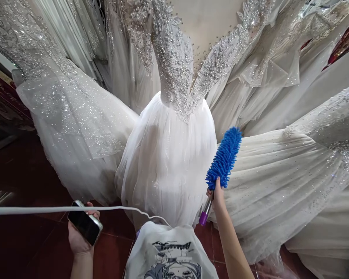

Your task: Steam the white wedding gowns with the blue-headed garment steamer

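My right hand (pixel 217 195) is closed round a duster, gripping it just below its fluffy blue head (pixel 225 157). The metal handle with a purple end cap (pixel 203 218) points down from the fist. The blue head tilts up and to the right, beside the skirt of a white wedding dress (pixel 168 162) with a beaded bodice (pixel 177 66). Low on the left, my left hand (pixel 78 236) holds a smartphone (pixel 85 223) with its dark screen facing up.
Sparkling white gowns stand close on the left (pixel 75 104) and right (pixel 279 170), their skirts spreading over the dark red tiled floor (pixel 110 252). A white cable (pixel 61 209) runs across from the left edge towards my printed shirt (pixel 171 252). More dresses hang behind.
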`<move>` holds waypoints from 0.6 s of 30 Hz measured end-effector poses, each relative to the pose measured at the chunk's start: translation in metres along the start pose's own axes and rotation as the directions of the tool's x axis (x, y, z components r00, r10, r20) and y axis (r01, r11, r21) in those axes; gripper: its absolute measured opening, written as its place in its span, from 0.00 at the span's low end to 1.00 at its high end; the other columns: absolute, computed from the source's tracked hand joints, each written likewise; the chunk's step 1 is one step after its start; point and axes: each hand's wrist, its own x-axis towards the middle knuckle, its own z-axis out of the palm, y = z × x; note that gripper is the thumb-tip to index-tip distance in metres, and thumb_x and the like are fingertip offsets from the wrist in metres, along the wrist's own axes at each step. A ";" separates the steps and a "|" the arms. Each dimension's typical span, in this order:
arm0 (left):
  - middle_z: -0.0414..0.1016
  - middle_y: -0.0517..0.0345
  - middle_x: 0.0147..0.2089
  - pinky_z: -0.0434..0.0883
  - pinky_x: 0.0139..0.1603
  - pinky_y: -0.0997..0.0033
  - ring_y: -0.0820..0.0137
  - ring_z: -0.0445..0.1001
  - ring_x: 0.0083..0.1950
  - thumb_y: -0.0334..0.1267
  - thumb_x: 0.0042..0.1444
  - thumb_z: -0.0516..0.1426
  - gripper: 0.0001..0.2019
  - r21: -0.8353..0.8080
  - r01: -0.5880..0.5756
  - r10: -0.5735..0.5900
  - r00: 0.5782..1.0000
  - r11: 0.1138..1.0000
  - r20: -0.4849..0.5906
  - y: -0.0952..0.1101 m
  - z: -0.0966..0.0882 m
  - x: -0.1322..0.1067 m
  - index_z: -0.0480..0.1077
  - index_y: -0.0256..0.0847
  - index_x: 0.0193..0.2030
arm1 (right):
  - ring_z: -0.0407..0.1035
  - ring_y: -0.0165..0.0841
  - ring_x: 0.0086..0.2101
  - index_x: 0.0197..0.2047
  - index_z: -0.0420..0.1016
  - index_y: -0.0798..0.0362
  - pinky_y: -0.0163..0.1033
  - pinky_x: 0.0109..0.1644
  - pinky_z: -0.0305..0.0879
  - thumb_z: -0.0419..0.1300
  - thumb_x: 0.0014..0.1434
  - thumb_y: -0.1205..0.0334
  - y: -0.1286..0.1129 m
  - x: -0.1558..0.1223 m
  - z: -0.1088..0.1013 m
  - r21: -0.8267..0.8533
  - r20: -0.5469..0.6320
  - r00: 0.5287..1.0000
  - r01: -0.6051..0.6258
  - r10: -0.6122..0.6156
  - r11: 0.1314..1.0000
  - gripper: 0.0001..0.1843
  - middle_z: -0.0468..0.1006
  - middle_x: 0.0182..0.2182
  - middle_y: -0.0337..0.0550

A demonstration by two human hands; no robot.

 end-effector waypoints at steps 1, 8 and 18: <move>0.76 0.60 0.37 0.77 0.40 0.73 0.74 0.77 0.34 0.47 0.59 0.50 0.20 -0.007 -0.009 0.009 1.000 1.000 -0.002 0.000 -0.002 -0.001 0.60 0.43 0.56 | 0.53 0.22 0.10 0.32 0.54 0.47 0.27 0.10 0.46 0.62 0.48 0.33 -0.010 -0.005 0.009 0.027 0.060 0.998 0.008 -0.010 1.000 0.29 0.58 0.13 0.22; 0.76 0.59 0.37 0.78 0.41 0.75 0.74 0.78 0.36 0.50 0.58 0.52 0.22 -0.162 -0.076 0.071 0.997 0.984 -0.034 -0.011 -0.007 -0.023 0.61 0.40 0.56 | 0.52 0.21 0.10 0.29 0.52 0.47 0.27 0.11 0.44 0.63 0.47 0.33 0.021 -0.004 0.056 -0.036 0.220 0.974 -0.052 0.059 0.998 0.31 0.56 0.12 0.22; 0.77 0.52 0.44 0.79 0.42 0.66 0.68 0.78 0.41 0.63 0.58 0.46 0.32 -0.158 -0.156 0.149 0.987 0.975 -0.060 -0.030 -0.011 -0.033 0.64 0.42 0.59 | 0.49 0.22 0.08 0.28 0.50 0.46 0.26 0.10 0.46 0.61 0.51 0.36 0.092 0.042 -0.051 -0.069 -0.028 0.981 -0.192 0.191 0.979 0.28 0.52 0.10 0.21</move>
